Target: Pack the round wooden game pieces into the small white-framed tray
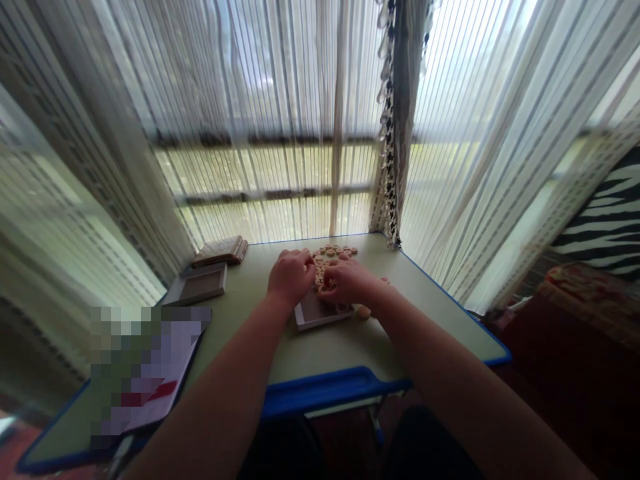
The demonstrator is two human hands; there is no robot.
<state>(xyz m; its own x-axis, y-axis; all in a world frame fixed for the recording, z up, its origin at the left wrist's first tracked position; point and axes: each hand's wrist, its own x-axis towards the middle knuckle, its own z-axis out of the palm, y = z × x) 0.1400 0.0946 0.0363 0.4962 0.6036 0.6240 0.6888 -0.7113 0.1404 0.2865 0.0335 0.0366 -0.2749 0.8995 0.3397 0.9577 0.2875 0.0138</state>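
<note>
The shallow tray (313, 317) rests on the table (240, 340) and serves as the reference. The round pieces (321, 270) lie heaped at the far part of the tray, with more scattered on the table beyond it. The left hand (293, 273), fingers curled, is at the tray's far left, beside the heap. The right hand (347, 280), fingers bent downward, is over the tray's right part. Whether either hand pinches a piece cannot be told. 1 pale object (364, 311) lies just right of the tray. A 2nd tray (203, 285) lies well left of it.
</note>
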